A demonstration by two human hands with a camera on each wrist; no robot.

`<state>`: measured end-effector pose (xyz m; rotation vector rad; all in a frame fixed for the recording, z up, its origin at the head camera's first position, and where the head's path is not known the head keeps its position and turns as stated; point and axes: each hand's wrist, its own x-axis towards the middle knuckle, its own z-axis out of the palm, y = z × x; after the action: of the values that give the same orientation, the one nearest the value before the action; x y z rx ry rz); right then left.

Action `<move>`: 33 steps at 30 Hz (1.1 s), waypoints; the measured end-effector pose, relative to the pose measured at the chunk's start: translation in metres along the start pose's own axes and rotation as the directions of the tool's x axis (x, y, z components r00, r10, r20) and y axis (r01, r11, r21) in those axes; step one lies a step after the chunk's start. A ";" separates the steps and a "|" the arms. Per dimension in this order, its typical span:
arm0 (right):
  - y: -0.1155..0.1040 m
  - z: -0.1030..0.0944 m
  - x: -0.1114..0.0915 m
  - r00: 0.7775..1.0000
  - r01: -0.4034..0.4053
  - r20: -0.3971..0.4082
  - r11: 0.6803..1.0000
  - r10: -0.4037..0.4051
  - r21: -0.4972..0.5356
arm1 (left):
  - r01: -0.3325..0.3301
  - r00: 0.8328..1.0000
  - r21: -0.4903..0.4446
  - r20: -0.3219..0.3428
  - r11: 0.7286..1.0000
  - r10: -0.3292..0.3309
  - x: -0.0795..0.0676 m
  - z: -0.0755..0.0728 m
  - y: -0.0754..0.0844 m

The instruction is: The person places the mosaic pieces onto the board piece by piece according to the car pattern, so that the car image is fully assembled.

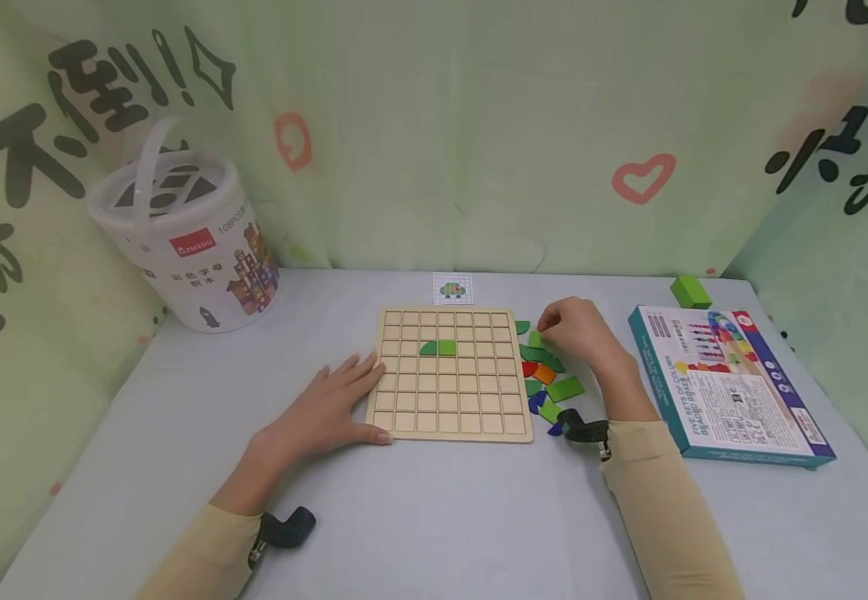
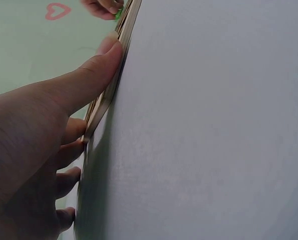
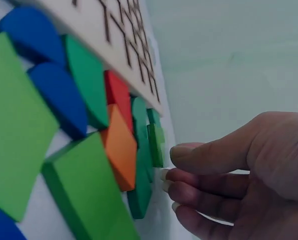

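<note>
My left hand [image 1: 343, 400] lies at the near left corner of a wooden grid board [image 1: 449, 425], its fingers spread along the left edge and its thumb on the front edge. On the board sit a dark green curved piece [image 1: 428, 348] and a light green square piece [image 1: 446, 347], side by side. My right hand [image 1: 576, 329] hovers past the board's right edge, fingers bent, thumb and fingertips close together. Just beyond those fingertips is a small light green piece [image 3: 156, 145]; no firm hold on it shows. Dark green, red, orange [image 3: 119, 145] and blue pieces [image 3: 58, 95] lie nearby.
A small picture card [image 1: 452, 288] lies behind the board. To the right is a flat box [image 1: 741, 392], with a green block [image 1: 690, 292] behind it. A white handled bucket [image 1: 193, 250] stands at the back left, near the curtain.
</note>
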<state>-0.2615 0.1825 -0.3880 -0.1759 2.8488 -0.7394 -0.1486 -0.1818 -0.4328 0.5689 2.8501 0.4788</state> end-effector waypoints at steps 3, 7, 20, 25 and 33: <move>0.002 0.003 0.003 1.000 -0.017 -0.007 1.000 0.017 -0.006 | -0.001 1.000 -0.001 -0.001 1.000 0.001 0.000 0.000 0.000; 0.000 0.009 0.008 1.000 -0.017 0.002 1.000 0.017 -0.001 | -0.006 1.000 -0.004 -0.004 1.000 0.006 0.000 0.000 0.000; -0.001 0.019 0.013 0.999 0.033 -0.036 0.999 -0.032 0.030 | 0.007 1.000 0.001 0.002 1.000 -0.007 0.001 0.003 -0.003; -0.003 0.016 0.011 0.993 0.106 -0.058 0.993 -0.103 0.058 | 0.010 1.000 0.001 0.002 1.000 -0.010 0.001 0.004 -0.004; -0.028 0.024 0.007 0.958 0.277 -0.107 0.955 -0.266 0.105 | 0.017 1.000 -0.006 0.012 1.000 -0.017 0.000 0.002 -0.002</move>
<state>-0.2616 0.1461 -0.3957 -0.5385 2.8883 -0.9913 -0.1491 -0.1827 -0.4351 0.5436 2.8387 0.4792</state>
